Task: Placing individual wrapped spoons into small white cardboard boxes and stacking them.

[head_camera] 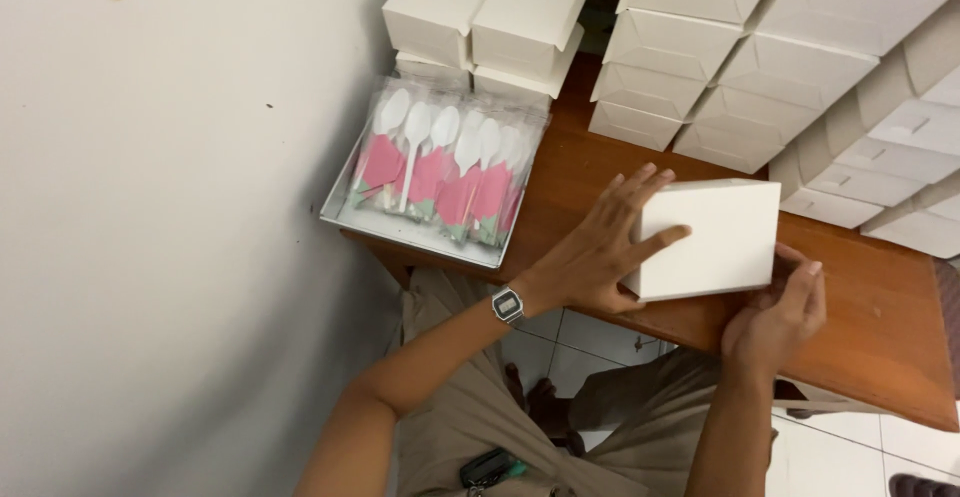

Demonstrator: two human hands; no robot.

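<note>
The wooden table (860,327) runs along a pale wall (150,207), w/ white folded boxes stacked (800,67) across its far right side and a smaller pile of the same boxes (490,22) at the back left. A clear tray of wrapped white plastic spoons w/ pink napkins (440,167) sits at the table's left corner, near the wall, just overhanging the edge.

The white box (715,237) is held at the near edge of the table, betw. both hands, approx. upright on its long side, closed as far as can be seen. The left hand (600,252) is spread flat over the box's left end, fingers on top and thumb along the front face; a wristwatch (507,305) is worn on that arm. The right hand (775,317) is cupped under the lower right corner, fingertips curled against the edge. Hands are apart, both pressed on the box, not gripping each other.

For this step to go well, judged from the frame: the box should be kept squared against the tabletop, pressure kept even at both ends so the thin card isn't creased, and flaps checked flush before release. Whether a flap is open underneath can't be told.
</note>
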